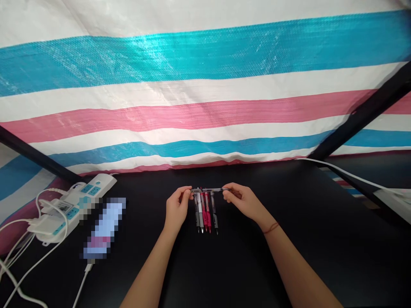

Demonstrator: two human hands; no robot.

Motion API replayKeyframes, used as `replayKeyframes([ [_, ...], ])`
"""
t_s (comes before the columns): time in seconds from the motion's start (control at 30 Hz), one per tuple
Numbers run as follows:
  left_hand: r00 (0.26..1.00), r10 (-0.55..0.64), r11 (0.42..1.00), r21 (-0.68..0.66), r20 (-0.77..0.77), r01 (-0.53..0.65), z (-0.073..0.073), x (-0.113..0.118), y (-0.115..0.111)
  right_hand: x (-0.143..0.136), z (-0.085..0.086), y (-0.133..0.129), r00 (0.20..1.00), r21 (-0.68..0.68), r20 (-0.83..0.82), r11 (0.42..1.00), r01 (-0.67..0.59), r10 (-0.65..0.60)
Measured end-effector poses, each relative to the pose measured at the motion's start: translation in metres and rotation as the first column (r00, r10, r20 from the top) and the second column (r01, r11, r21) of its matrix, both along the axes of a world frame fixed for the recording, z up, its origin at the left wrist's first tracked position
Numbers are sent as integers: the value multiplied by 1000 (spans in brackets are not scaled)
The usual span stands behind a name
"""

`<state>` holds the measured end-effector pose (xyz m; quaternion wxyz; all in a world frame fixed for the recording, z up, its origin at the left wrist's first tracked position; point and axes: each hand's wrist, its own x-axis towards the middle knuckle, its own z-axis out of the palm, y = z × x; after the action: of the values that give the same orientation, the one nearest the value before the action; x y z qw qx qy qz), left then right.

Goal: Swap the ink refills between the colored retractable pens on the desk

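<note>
Between my two hands a slim grey pen [212,189] is held level, one end in each hand's fingers. My left hand [178,204] pinches its left end, and my right hand [241,197] pinches the right end. Below and partly behind it, several pens lie side by side on the black table, tips toward me. Among them are a grey pen [197,216], a white pen [201,211], red pens [208,214] and, slightly apart on the right, a dark clear-barrelled pen [215,214]. Their far ends are partly hidden by the held pen.
On the left, a white power strip [104,184] carries plugs and white cables [66,222]. Beside it lies a blurred-out phone [104,229] with a cable attached. A striped sheet [205,55] hangs behind the black table [257,273]. Dark frame bars [362,111] slant at both sides.
</note>
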<state>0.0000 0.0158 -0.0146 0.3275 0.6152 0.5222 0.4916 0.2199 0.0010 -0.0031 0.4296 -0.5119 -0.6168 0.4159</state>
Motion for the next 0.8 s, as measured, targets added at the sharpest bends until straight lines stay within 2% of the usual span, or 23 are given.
replayKeyframes([
  [0.13, 999, -2, 999, 42, -54, 4, -1, -1, 0, -2, 1, 0, 1000, 6, -14, 1000, -22, 22],
  [0.33, 999, -50, 998, 32, -19, 50, -1, 2, -1, -6, -3, 3, 977, -29, -197, 997, 73, -77],
  [0.47, 977, -167, 985, 20, -133, 171, 4, 5, -4, -5, 2, 1, 946, 38, -325, 999, 11, 2],
  [0.6, 905, -286, 943, 76, -314, 324, 8, 7, -8, -6, 3, 0, 903, 46, -422, 997, -60, 73],
  [0.67, 898, -278, 934, 124, -341, 336, 7, 8, -9, -9, 1, 0, 887, 19, -462, 1000, -14, 21],
  [0.8, 914, -171, 934, 234, -367, 269, 6, 12, -12, -17, -5, 1, 849, -25, -515, 992, 123, -118],
])
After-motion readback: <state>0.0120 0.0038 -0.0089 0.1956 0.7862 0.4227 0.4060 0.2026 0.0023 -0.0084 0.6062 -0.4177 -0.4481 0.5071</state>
